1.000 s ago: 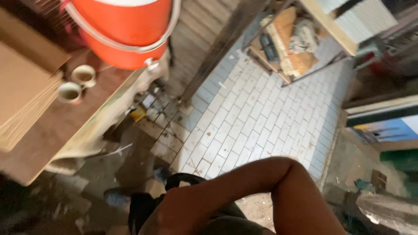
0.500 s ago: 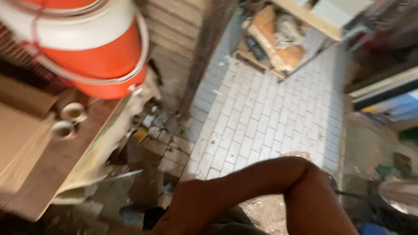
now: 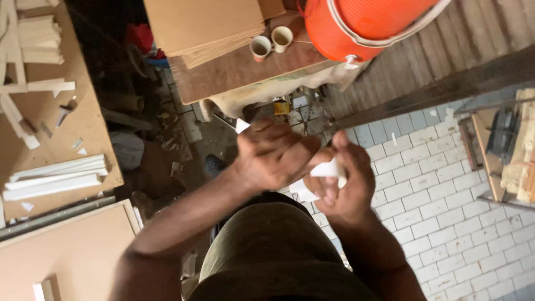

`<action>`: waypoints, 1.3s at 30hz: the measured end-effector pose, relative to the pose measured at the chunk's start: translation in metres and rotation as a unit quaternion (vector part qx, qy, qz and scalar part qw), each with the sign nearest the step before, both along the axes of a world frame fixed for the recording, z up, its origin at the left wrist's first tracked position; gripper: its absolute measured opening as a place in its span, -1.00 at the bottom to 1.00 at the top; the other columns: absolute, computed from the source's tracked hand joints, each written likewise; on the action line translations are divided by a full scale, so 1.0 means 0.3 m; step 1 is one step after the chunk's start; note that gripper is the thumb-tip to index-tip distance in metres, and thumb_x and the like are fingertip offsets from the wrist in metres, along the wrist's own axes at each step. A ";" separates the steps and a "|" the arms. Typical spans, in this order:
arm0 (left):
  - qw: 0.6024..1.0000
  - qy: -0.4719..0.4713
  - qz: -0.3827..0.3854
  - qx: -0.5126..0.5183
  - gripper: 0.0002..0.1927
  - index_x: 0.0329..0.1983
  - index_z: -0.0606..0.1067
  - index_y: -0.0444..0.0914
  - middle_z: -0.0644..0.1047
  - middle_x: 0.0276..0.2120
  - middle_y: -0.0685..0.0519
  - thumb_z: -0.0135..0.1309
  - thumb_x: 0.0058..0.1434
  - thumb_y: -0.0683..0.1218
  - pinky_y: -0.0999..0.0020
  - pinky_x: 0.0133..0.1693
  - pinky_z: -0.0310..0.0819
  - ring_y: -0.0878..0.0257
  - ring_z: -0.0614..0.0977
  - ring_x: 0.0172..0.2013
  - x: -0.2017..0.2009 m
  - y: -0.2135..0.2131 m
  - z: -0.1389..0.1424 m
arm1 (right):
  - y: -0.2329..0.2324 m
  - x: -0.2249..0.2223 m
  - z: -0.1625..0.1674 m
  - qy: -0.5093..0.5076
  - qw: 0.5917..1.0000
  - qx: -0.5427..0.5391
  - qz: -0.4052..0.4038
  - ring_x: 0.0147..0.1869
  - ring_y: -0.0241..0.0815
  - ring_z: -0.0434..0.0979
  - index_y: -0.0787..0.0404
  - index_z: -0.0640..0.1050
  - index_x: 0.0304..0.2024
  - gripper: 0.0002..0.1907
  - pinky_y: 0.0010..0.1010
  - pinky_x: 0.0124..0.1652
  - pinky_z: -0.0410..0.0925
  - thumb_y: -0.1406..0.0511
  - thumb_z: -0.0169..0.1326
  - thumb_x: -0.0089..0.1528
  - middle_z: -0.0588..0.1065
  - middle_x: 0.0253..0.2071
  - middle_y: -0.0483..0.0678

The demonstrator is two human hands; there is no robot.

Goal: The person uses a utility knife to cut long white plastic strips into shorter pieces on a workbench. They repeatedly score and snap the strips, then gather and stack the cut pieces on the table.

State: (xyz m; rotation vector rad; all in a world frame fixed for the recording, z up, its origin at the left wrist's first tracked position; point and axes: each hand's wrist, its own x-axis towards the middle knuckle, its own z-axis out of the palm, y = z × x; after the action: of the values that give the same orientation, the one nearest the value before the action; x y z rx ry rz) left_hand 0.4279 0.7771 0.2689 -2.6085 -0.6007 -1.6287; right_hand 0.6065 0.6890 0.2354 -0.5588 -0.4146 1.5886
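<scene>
While the brown table [image 3: 234,78] edge sits well ahead, I see my left hand [image 3: 276,156] and right hand [image 3: 343,187] clenched together around a white piece [image 3: 329,169] between the palms.

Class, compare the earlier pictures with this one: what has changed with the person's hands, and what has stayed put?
Both hands came up together before the body: the right hand now pinches a small white piece, the left hand closed beside it. The orange cooler and two cups stayed on the table.

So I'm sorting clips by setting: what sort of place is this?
Probably a carpentry workshop: stacked boards, cut white strips on a wooden workbench, debris on the tiled floor.
</scene>
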 end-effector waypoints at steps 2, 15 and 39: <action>0.996 -0.039 0.083 0.002 -0.70 -0.26 0.52 -0.25 0.50 -0.58 0.17 0.27 0.42 0.05 0.37 -0.48 0.38 0.32 0.57 -0.52 0.049 0.019 -0.023 | 0.054 -0.008 -0.018 0.043 0.999 0.016 -0.002 -0.79 -0.31 0.09 0.13 0.50 -0.39 -0.55 -0.50 -0.69 0.11 0.15 -0.25 0.51 0.21 -0.74 -0.15; 0.879 -0.268 -0.067 -0.388 -0.50 0.10 0.42 -0.27 0.50 -0.22 0.03 0.10 0.43 0.23 0.42 -0.30 0.45 0.32 0.48 -0.32 -0.354 0.038 -0.108 | 0.218 -0.019 0.039 -0.614 0.748 0.223 0.113 -0.54 -0.39 0.51 0.21 0.57 -0.24 -0.75 -0.53 -0.55 0.35 0.18 0.08 0.42 0.54 -0.48 -0.12; 0.792 0.332 0.070 -0.507 -0.65 0.01 0.57 -0.09 0.67 -0.31 0.02 0.09 0.33 0.18 0.29 -0.48 0.58 0.23 0.67 -0.51 -0.498 -0.255 -0.092 | 0.214 -0.277 0.125 -0.716 0.483 0.391 0.317 -0.56 -0.19 0.62 0.20 0.56 -0.24 -0.75 -0.34 -0.55 0.41 0.15 0.20 0.27 0.61 -0.51 -0.01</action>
State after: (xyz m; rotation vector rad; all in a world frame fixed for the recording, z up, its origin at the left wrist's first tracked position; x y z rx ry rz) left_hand 0.2784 0.7006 0.2414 -3.2821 -1.8907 -0.1496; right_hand 0.5234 0.7531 0.2729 -0.9350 -2.7365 0.8951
